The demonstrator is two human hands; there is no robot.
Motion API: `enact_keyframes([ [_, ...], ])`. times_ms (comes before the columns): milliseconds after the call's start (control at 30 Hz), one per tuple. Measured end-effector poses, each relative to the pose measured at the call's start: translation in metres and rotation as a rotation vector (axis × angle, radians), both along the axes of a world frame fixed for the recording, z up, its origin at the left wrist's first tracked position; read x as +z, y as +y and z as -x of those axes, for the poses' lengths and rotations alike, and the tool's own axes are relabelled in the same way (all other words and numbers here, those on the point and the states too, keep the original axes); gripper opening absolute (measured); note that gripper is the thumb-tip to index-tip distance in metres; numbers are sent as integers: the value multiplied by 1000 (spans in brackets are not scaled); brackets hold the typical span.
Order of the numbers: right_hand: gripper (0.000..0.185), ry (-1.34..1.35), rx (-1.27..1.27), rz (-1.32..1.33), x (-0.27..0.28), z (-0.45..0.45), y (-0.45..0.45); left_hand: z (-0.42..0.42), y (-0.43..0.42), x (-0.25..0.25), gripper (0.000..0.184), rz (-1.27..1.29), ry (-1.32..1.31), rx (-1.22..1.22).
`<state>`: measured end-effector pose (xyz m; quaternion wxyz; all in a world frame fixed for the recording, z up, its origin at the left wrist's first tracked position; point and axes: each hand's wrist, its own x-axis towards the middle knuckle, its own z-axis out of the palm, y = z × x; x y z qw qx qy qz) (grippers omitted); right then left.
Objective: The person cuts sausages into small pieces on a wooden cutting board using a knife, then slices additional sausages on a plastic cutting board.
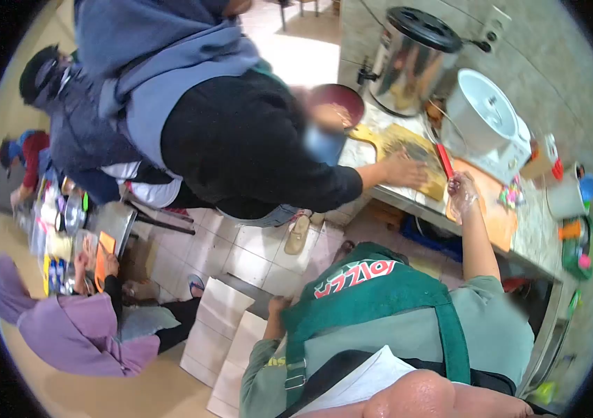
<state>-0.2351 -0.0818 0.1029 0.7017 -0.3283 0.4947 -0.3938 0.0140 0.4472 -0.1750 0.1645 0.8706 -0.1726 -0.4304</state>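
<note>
My right hand (464, 191), in a clear plastic glove, is closed around a red-handled knife (444, 159) above the counter. Under and beside the knife lies a yellow-brown cutting board (388, 138) with dark material on it. An orange board (495, 205) lies next to my right hand, with a small colourful packet (511, 194) on it. My left hand (279, 304) is low at my side, near pale panels (220, 313); its fingers are too indistinct to read.
Across the counter a co-worker (241, 132) reaches a hand (404, 171) onto the board, by a dark red bowl (352, 101). A steel urn (404, 70), white appliance (481, 111) and containers (565, 195) line the wall. Other people work at a left table (112, 223).
</note>
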Motion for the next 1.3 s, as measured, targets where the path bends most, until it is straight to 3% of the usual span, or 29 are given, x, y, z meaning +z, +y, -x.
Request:
enact_keyframes([
  [167,12,-6,-170,29,-15,68,31,-13,-17,3,36,47,-47,-71],
  [267,15,38,-315,44,-27,94,49,-20,-29,15,27,281,-154,-356],
  [300,15,77,-341,41,-30,103,54,-24,-32,15,27,277,-150,-389],
  [367,14,96,-403,43,-38,125,61,-33,-44,21,26,265,-207,-704],
  [400,14,136,-423,68,-45,136,60,-27,-50,27,26,225,-79,-401],
  [500,17,181,-466,73,-53,160,63,-18,-58,56,29,43,-63,-572],
  [633,22,394,-402,112,-75,181,48,-19,-93,52,30,92,-42,-540],
  [700,21,1161,-211,510,-74,174,41,-12,-110,41,31,126,-16,-498],
  [767,25,1150,-146,372,-46,155,32,-3,-128,31,32,162,11,-448],
  [833,25,1281,-50,602,-51,148,11,8,-147,28,33,195,36,-393],
  [933,25,1445,129,599,-25,129,-10,65,-236,110,28,234,-21,-457],
  [967,25,1440,141,593,-34,130,-20,87,-262,134,26,282,-48,-484],
  [1033,26,1402,255,538,-57,131,-37,108,-301,132,21,662,-25,-538],
  [1100,25,1399,324,579,-44,128,-38,134,-345,155,20,556,-1,-525],
  [1167,25,1396,395,620,-44,128,-39,159,-381,189,19,627,140,-464],
  [1233,23,1183,390,452,-51,130,-42,178,-408,207,19,658,230,-400],
  [1300,22,1049,452,444,-49,135,-38,191,-431,214,19,692,318,-336],
])
